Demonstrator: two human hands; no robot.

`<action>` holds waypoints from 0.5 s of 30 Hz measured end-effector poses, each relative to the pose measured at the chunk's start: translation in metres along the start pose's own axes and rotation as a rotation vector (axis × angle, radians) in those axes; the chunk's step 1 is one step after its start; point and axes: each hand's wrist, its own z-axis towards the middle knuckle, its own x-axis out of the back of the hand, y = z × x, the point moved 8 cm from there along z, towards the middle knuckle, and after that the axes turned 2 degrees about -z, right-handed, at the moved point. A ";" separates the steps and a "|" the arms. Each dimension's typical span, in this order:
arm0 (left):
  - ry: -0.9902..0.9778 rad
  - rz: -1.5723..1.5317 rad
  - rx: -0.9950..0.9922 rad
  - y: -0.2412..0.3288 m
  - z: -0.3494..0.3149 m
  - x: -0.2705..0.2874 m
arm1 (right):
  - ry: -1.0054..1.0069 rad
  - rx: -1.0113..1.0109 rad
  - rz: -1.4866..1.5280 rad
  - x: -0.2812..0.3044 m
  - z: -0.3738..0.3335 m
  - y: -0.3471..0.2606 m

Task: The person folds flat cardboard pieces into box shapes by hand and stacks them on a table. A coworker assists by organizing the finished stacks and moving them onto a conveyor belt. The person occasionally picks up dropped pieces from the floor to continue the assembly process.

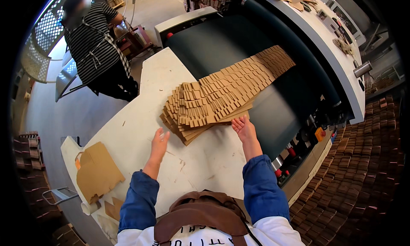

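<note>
Flat brown cardboard pieces with notched edges lie overlapped in a long fanned row (pixel 230 92). The row runs from the dark conveyor belt (pixel 273 122) onto a white table (pixel 192 160), where it bunches into an uneven stack (pixel 188 109). My left hand (pixel 159 143) hovers at the stack's near left side, fingers apart and nothing in it. At the stack's near right edge is my right hand (pixel 244 128), palm turned up with fingers loosely bent. Its fingertips are close to the lowest sheets; whether they touch cannot be made out.
A loose cardboard sheet (pixel 99 171) lies on the table's left end. Beyond the table, another person (pixel 96 45) in a striped top stands at a machine. Piled cardboard bundles (pixel 354 160) fill the right side. A yellow-and-red button box (pixel 320 134) sits at the conveyor's side.
</note>
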 end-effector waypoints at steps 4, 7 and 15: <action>-0.052 -0.294 0.494 -0.020 0.033 -0.029 | 0.186 -0.089 -0.071 0.017 0.030 -0.018; -0.087 -0.446 0.603 -0.036 0.046 -0.050 | 0.239 -0.164 -0.117 0.008 0.042 -0.022; -0.069 -0.573 0.616 -0.049 0.054 -0.067 | 0.033 -0.094 0.126 -0.023 0.063 -0.029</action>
